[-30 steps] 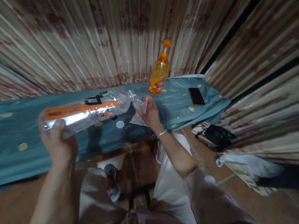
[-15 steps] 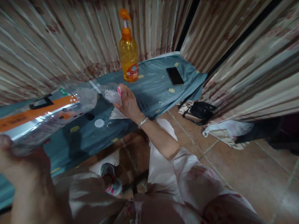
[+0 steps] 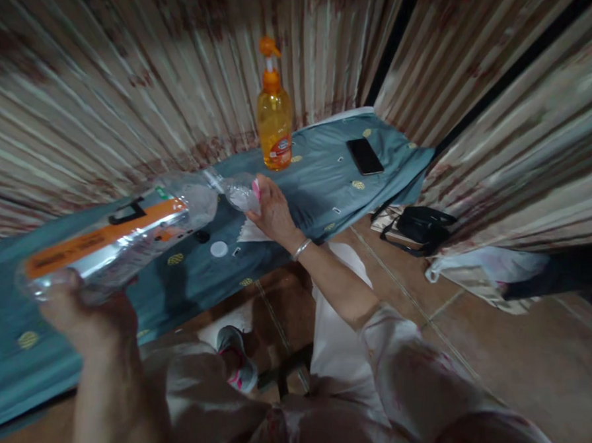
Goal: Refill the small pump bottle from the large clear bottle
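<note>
My left hand [image 3: 93, 313] is wrapped round the lower end of a large clear plastic bottle [image 3: 149, 240] with an orange and silver label. The bottle lies tilted in the air, its neck toward the right. At its mouth is a small clear plastic bottle-like piece [image 3: 238, 193] with a pink end; whether the two are joined or only touching, I cannot tell. My right hand [image 3: 275, 210] is closed on the pink end of this small piece. Below them lie a white round cap [image 3: 219, 249], a small black round thing [image 3: 202, 236] and a white paper or cloth [image 3: 252, 232].
An orange pump bottle [image 3: 275, 128] stands on the blue cloth-covered surface [image 3: 318, 176], with a dark phone [image 3: 365, 156] to its right. Pleated curtains [image 3: 200, 64] hang behind. A black bag [image 3: 421, 228] and a white plastic bag [image 3: 482, 264] lie on the tiled floor [image 3: 440, 315].
The view has swung a little to the left, so everything appears farther right and more of the large bottle's base shows. Both hands keep their hold.
</note>
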A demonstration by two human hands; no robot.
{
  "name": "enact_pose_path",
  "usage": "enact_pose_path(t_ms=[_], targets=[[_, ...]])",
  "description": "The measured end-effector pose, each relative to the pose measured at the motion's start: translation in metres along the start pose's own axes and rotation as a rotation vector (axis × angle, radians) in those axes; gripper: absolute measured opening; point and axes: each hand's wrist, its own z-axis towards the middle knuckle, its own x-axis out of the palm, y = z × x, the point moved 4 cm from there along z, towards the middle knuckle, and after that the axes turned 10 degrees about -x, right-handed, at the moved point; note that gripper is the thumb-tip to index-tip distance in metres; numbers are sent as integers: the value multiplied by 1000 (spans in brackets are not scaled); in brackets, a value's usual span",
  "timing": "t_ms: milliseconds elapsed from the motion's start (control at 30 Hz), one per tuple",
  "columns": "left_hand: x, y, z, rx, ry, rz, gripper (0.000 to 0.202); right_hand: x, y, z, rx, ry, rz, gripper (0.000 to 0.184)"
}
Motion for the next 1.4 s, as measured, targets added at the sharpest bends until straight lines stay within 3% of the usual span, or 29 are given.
enact_pose_path(t_ms=[100, 400, 767, 1400], targets=[[1, -6, -4, -22, -100, -84, 51, 1, 0, -3, 10, -19, 10, 81], [-4, -4, -13, -56, -145, -194, 49, 0, -1, -8, 3, -36, -8, 82], [-9, 0, -15, -97, -177, -262, 49, 3, -4, -10, -5, -51, -29, 85], [-10, -5, -19, -20, -169, -256, 38, 8, -10, -13, -55, -75, -22, 81]])
